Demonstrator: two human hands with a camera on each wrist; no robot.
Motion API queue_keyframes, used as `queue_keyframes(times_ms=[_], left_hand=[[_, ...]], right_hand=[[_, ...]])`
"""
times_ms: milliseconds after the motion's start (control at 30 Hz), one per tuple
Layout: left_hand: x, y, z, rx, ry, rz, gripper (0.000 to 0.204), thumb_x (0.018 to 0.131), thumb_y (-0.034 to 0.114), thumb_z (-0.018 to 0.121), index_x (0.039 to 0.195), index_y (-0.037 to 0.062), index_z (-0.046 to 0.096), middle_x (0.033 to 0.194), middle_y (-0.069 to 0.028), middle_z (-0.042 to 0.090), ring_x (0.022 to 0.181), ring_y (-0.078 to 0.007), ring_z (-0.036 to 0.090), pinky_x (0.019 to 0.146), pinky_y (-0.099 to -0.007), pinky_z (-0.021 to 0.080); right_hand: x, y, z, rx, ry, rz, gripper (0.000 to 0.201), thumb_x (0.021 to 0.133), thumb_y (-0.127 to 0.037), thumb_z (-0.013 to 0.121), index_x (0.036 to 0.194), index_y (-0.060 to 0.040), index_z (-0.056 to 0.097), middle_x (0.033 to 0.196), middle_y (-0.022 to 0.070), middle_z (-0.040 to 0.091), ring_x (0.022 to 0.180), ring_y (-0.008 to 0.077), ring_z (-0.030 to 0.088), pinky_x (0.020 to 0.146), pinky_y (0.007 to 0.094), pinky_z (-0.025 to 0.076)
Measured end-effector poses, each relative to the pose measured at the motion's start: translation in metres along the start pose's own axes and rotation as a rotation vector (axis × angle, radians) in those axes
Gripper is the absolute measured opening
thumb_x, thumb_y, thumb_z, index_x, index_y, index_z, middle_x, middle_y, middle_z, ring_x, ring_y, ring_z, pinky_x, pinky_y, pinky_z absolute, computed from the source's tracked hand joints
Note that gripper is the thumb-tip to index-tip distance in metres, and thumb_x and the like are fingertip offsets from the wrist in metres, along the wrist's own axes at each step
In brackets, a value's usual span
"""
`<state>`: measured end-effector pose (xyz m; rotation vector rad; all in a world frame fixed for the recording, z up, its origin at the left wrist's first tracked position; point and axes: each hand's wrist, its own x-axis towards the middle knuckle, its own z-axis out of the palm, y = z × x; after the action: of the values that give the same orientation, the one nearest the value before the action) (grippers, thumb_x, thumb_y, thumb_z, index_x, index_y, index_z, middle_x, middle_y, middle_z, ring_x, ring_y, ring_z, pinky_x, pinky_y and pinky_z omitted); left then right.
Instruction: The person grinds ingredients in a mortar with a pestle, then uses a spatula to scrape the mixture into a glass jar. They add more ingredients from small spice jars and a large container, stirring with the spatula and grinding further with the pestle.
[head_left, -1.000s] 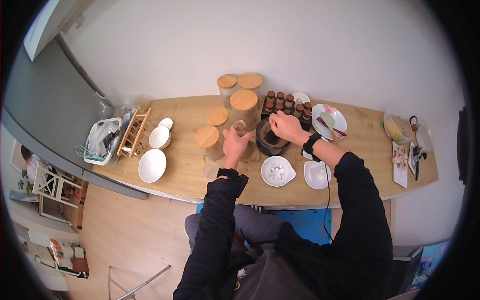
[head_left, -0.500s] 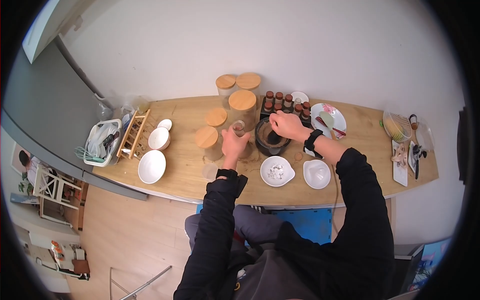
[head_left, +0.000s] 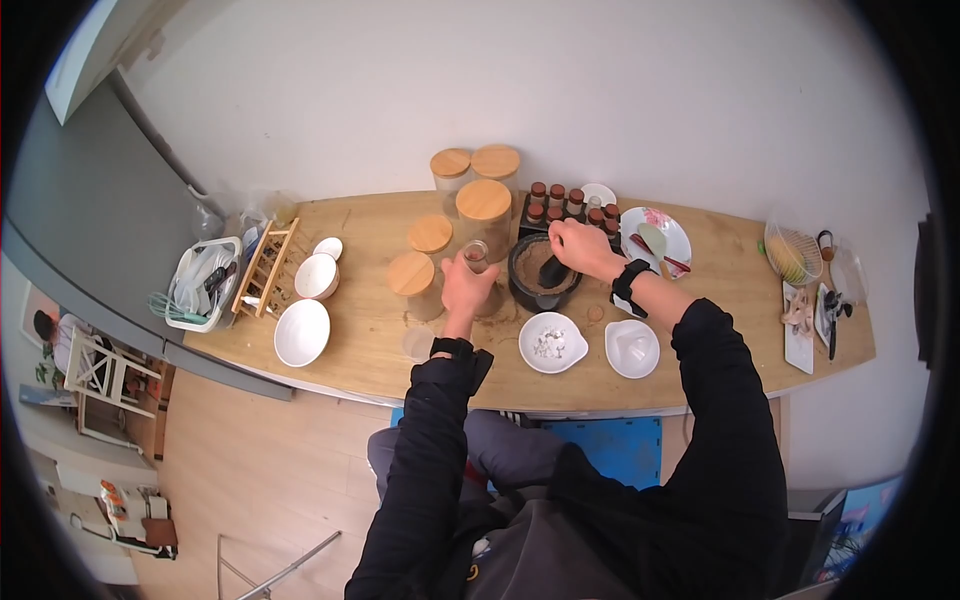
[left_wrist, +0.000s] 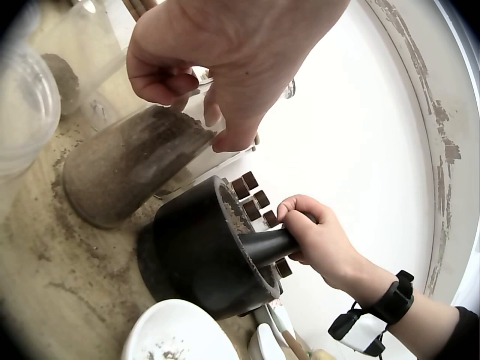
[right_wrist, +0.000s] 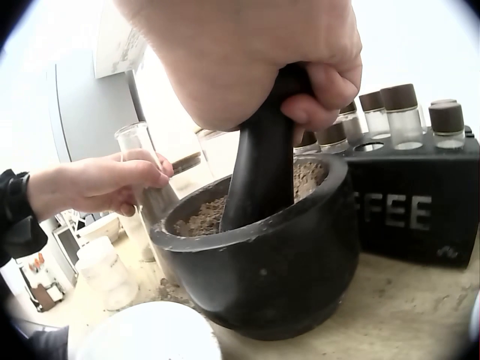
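My right hand (head_left: pixel 587 248) grips the upper end of a black pestle (right_wrist: pixel 262 176), which leans inside a black mortar (right_wrist: pixel 262 281). Crumbly brown powder (right_wrist: pixel 206 219) lies in the mortar around the pestle; its lower tip is hidden. To the left of the mortar, my left hand (head_left: pixel 467 288) holds a clear glass jar (left_wrist: pixel 124 169) near its top, thumb and fingers about the glass. Brown dust clouds the jar's wall. In the right wrist view the jar's open rim (right_wrist: pixel 133 129) rises above the left hand.
Wooden-lidded jars (head_left: pixel 485 200) stand behind and left of my left hand. A black rack (right_wrist: pixel 409 217) of small bottles is behind the mortar. In front are a white bowl (head_left: pixel 572 350) with pale bits and another spouted bowl (head_left: pixel 632 350). A floral plate (head_left: pixel 675 225) holds utensils.
My right hand has shifted slightly to the right with the pestle, whose lower part has moved rightward within the mortar. My left hand keeps its hold on the jar.
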<state>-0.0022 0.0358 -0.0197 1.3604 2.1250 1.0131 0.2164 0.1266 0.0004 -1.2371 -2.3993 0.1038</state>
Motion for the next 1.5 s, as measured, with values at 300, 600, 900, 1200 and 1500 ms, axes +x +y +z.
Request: queue_keyframes(times_ms=[300, 600, 900, 1200, 1500], left_hand=[[0.002, -0.003, 0.003, 0.004, 0.007, -0.003, 0.056, 0.067, 0.037, 0.072, 0.116, 0.0177, 0.055, 0.112, -0.0125, 0.048, 0.102, -0.0314, 0.058, 0.084, -0.0423, 0.048], [0.001, -0.001, 0.001, 0.014, -0.011, -0.017, 0.057, 0.067, 0.038, 0.072, 0.117, 0.0177, 0.055, 0.112, -0.012, 0.047, 0.099, -0.0312, 0.059, 0.083, -0.0428, 0.049], [0.002, -0.002, 0.001, 0.007, -0.028, -0.015, 0.059, 0.066, 0.036, 0.073, 0.119, 0.0169, 0.054, 0.114, -0.0125, 0.047, 0.101, -0.0313, 0.058, 0.084, -0.0422, 0.048], [0.001, -0.003, 0.003, -0.017, 0.009, 0.01, 0.055, 0.066, 0.036, 0.073, 0.115, 0.0171, 0.056, 0.112, -0.0126, 0.048, 0.1, -0.0318, 0.058, 0.084, -0.0421, 0.048], [0.0, 0.0, 0.0, -0.006, 0.012, 0.006, 0.055, 0.066, 0.036, 0.073, 0.114, 0.0169, 0.056, 0.111, -0.0131, 0.048, 0.099, -0.0319, 0.059, 0.083, -0.0418, 0.049]], right_hand=[[0.0, -0.025, 0.008, 0.078, 0.117, 0.048, 0.008, 0.083, -0.019, 0.055, 0.084, -0.0119, 0.058, 0.082, 0.0127, 0.058, 0.068, 0.0337, 0.062, 0.06, 0.045, 0.049], [0.014, -0.018, 0.004, -0.161, 0.148, -0.189, 0.011, 0.082, -0.019, 0.057, 0.086, -0.0095, 0.055, 0.08, 0.0126, 0.055, 0.064, 0.0294, 0.062, 0.054, 0.042, 0.048], [0.003, -0.012, -0.01, -0.164, -0.066, -0.232, 0.01, 0.082, -0.019, 0.055, 0.084, -0.0098, 0.058, 0.082, 0.0125, 0.056, 0.064, 0.0298, 0.062, 0.055, 0.0425, 0.049], [0.002, -0.036, 0.005, -0.027, 0.082, -0.21, 0.007, 0.081, -0.018, 0.056, 0.08, -0.0108, 0.056, 0.079, 0.0116, 0.055, 0.063, 0.0306, 0.06, 0.054, 0.0422, 0.048], [0.021, -0.017, 0.001, -0.103, 0.134, -0.228, 0.009, 0.08, -0.019, 0.058, 0.081, -0.0102, 0.056, 0.078, 0.0114, 0.055, 0.062, 0.0308, 0.06, 0.054, 0.0434, 0.048]])
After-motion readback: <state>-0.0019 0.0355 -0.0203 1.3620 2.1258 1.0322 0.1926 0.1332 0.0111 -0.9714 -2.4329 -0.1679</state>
